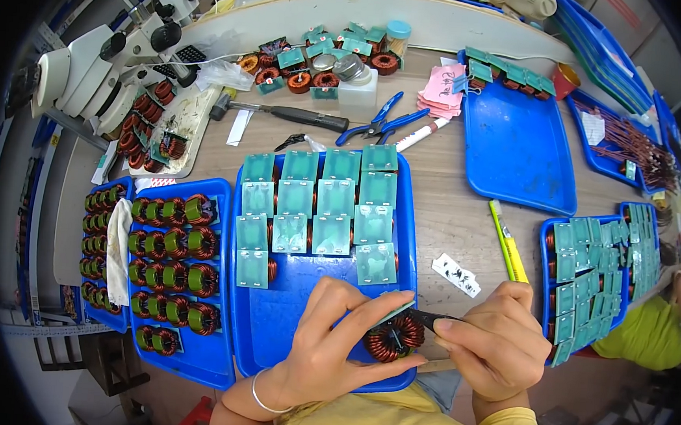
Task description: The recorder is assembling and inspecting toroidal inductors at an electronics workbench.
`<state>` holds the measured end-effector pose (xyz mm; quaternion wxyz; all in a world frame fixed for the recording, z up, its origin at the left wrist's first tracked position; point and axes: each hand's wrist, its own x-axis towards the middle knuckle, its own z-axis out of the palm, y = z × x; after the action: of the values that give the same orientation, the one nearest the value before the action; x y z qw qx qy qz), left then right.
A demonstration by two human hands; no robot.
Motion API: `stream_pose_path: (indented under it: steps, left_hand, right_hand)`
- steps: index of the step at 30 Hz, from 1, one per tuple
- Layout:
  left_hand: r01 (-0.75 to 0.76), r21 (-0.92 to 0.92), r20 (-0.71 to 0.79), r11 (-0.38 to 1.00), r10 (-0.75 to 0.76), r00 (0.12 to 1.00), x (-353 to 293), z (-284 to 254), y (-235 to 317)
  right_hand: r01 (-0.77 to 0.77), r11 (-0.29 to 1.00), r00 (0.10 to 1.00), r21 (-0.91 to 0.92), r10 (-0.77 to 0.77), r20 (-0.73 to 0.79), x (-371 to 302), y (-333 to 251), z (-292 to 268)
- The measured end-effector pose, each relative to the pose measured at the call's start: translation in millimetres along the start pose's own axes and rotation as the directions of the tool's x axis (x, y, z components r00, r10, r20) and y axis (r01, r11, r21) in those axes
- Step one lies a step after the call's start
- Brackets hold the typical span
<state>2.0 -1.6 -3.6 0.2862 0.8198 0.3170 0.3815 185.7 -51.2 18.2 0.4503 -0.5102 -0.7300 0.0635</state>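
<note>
Workbench [437, 188], wood-toned, one, spans the view. Central blue tray [303, 293], one, carries 14 green boards [335, 197] in four columns: 4, 3, 3 and 4, left to right. Coil tray [216, 358], beside it at left, holds five rows of copper-and-green coils [198, 209]. Upper-right blue tray [518, 162], one, has a row of boarded coils [516, 76] along its far edge.

Hammer [308, 118], one, lies beyond the central tray. Hands, two: left hand [323, 342] partly spread, index finger and thumb well apart, gripping a wire-wound coil [386, 344] between them; right hand [501, 350] curled in, thumb and fingers pinching a black tool [425, 319]. Blue pliers [382, 123], one pair, handles apart. Yellow-green knife [509, 244], one, right of the central tray. Marker [422, 134], one, just beside the pliers.

Held coil, one, sits over the central tray's near right corner, a green board edge-on at its upper side. Black tool, one, points left at the coil; cannot tell whether its tip touches.
</note>
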Motion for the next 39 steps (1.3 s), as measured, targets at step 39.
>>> stream_pose_path:
  steps: [39]
  left_hand:
    - [-0.021,0.066,-0.021,0.998,0.023,1.000,2.7,2.7,-2.0]
  right_hand:
    - [0.127,0.990,0.992,-0.058,-0.128,-0.014,3.3,4.5,3.7]
